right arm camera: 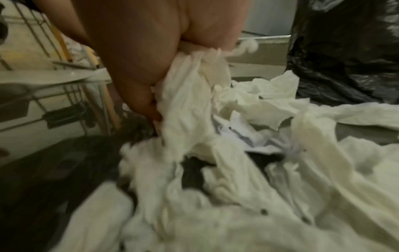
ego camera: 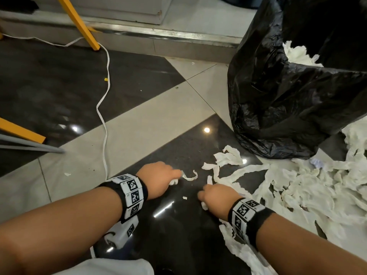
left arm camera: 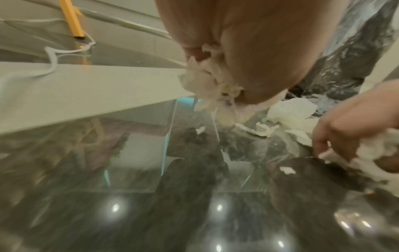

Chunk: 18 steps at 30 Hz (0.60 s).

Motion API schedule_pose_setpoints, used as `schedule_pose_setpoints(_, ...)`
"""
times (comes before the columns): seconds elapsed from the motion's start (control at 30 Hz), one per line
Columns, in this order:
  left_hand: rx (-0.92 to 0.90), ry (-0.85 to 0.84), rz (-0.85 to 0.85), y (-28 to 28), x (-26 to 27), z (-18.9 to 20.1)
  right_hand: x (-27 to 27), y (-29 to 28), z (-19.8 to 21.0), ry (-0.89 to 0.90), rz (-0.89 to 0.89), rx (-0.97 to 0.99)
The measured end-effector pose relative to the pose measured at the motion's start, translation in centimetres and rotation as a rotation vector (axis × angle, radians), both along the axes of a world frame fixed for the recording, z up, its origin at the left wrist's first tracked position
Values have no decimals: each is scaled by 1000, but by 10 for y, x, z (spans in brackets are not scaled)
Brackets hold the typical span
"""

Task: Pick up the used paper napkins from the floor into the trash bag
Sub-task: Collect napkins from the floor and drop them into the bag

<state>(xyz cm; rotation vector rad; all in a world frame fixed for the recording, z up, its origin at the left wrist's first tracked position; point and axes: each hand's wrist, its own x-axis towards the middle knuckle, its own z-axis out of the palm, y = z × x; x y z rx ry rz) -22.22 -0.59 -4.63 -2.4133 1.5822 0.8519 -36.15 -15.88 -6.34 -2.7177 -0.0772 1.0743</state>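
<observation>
A heap of torn white paper napkins point(ego camera: 309, 187) covers the floor at the right, with loose strips point(ego camera: 228, 157) reaching toward the middle. The black trash bag point(ego camera: 288, 100) stands open at the upper right with some napkins point(ego camera: 296, 54) inside. My left hand point(ego camera: 160, 177) is low over the dark tile, fingers curled round a wad of napkin scraps point(left arm camera: 207, 85), and a thin strip point(ego camera: 189, 175) trails from it. My right hand point(ego camera: 214, 197) grips a bunch of napkin point(right arm camera: 190, 105) at the heap's left edge.
A white cable point(ego camera: 103, 116) snakes across the floor on the left. Yellow frame legs point(ego camera: 79, 22) stand at the top left and left edge. A metal threshold point(ego camera: 158, 34) runs along the back. Small paper bits point(ego camera: 185, 197) lie between my hands.
</observation>
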Motion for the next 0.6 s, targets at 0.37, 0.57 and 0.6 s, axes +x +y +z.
schedule_pose_setpoints(0.37,82,-6,-51,-52,-14,-46,16,-64,55,-357,-831,131)
schedule_pose_setpoints(0.57,82,19,-75,-56,1,-37,35,-92,39,-352,-769,-6)
schedule_pose_setpoints(0.6,55,35,-61,-56,4,-34,40,-94,28,-247,-697,-38)
